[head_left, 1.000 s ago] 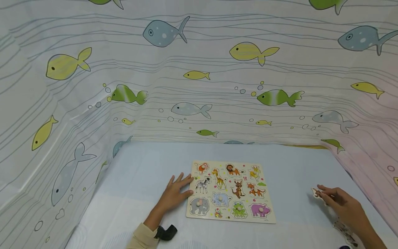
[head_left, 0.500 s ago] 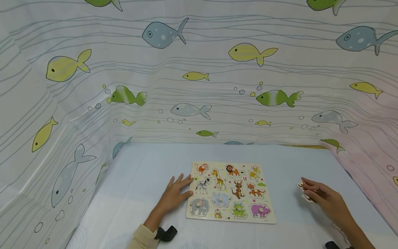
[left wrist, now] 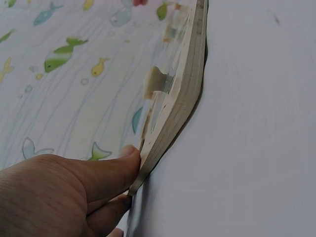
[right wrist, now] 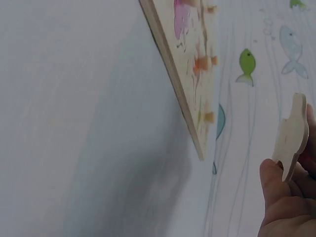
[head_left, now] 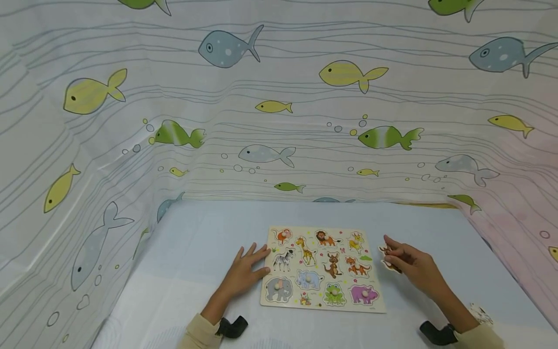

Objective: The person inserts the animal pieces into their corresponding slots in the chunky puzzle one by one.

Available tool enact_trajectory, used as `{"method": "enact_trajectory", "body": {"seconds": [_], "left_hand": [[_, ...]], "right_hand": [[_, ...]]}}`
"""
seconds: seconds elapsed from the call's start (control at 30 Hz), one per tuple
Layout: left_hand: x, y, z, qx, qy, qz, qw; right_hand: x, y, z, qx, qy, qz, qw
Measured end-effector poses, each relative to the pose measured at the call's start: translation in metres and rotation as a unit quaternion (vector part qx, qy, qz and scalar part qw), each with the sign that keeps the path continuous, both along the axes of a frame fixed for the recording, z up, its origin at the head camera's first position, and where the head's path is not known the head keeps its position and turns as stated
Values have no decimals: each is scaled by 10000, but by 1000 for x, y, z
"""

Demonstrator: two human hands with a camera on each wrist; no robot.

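A wooden peg puzzle board [head_left: 320,304] with colourful animal pictures lies flat on the table. My left hand [head_left: 244,269] rests at its left edge, fingers spread and fairly straight; in the left wrist view the thumb [left wrist: 111,170] touches the board's edge. Just off the board's right side, my right hand [head_left: 416,269] pinches a thin wooden puzzle piece [head_left: 391,265] with a brown animal picture and pale rim. Its bare wooden back [right wrist: 291,136] shows in the right wrist view, raised above the table. Knobs stand on several animals, including the frog [head_left: 334,294] and the hippo [head_left: 364,294].
A black-and-white patterned puzzle piece [head_left: 481,312] lies on the table, partly behind the right forearm. Black wrist straps with mounts [head_left: 233,327] sit on both arms. Fish-printed cloth [head_left: 266,131] walls in the back and sides of the table [head_left: 196,232].
My right hand has carried the brown puzzle piece leftward from the table's right side to near the board's right edge. The left hand and the board have stayed in place.
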State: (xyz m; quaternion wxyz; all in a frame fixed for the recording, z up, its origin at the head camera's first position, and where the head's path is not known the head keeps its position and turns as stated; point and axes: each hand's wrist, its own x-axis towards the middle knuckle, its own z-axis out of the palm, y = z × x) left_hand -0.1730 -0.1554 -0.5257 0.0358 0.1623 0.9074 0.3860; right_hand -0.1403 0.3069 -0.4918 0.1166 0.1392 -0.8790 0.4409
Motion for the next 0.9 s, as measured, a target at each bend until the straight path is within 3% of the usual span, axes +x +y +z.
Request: {"method": "enact_trajectory", "body": {"seconds": [0.27, 0.57, 0.9], "left_hand": [[0, 0, 3, 8, -80, 16, 10000], [-2, -1, -1, -82, -122, 19, 9999], [-2, 0, -2, 7, -118, 57, 9999]], "right_hand": [[-13, -38, -6, 141, 276, 118, 9994], [-24, -78, -8, 502, 135, 20, 9986], [-33, -106, -16, 449, 201, 289, 9984]]}}
